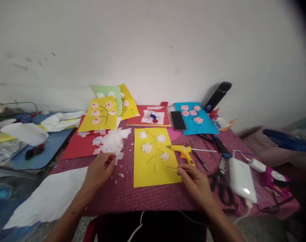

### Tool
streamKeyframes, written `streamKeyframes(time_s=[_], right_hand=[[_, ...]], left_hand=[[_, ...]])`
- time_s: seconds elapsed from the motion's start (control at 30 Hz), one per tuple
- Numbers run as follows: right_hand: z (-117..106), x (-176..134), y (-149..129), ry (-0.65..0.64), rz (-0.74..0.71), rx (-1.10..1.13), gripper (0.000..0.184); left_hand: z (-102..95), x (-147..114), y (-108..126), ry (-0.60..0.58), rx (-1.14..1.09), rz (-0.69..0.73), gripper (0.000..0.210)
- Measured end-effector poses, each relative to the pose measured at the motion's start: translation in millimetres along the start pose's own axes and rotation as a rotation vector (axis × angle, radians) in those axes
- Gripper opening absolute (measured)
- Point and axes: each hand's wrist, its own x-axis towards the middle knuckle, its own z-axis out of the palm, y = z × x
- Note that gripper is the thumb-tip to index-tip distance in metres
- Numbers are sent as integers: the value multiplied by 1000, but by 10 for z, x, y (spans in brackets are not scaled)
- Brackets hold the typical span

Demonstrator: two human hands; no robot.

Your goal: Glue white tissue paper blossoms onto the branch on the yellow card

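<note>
Right grip point(197, 179): a thin stick point(171, 167) is pinched, yellow sheet point(142, 174) being laid just left | left grip point(99, 168): curled beside white paper scraps point(112, 141), contents cannot be told | four white blossoms point(146, 147) are set along the drawn branch point(156, 153), one lower twig point(150, 158) is left bare

Left hand point(100, 169): its grip is turned away; hold on white tissue point(114, 141) unclear.
Thin stick point(171, 167): rear end lost in the right hand point(194, 178).
Glue gun point(179, 148): handle's end behind the right hand.
Green card point(106, 90): beyond the left hand, partly covered.
Purple box point(272, 183): right of the right hand, blurred.
</note>
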Motion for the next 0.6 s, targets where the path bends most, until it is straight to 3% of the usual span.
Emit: streamKeyframes(time_s=[0.1, 0.27, 0.47, 0.6], right_hand=[[252, -172, -78, -65, -24, 108, 15], [521, -250, -162, -114, -120, 149, 13], [551, -265, -95, -50, -104, 151, 12], [495, -262, -129, -47, -86, 179, 14]], left_hand=[[-105, -6, -136, -10, 67, 46, 20], [-61, 46, -53, -116, 139, 174, 20], [113, 191, 68, -158, 317, 206, 19], [102, 203, 127, -102, 134, 156, 28]])
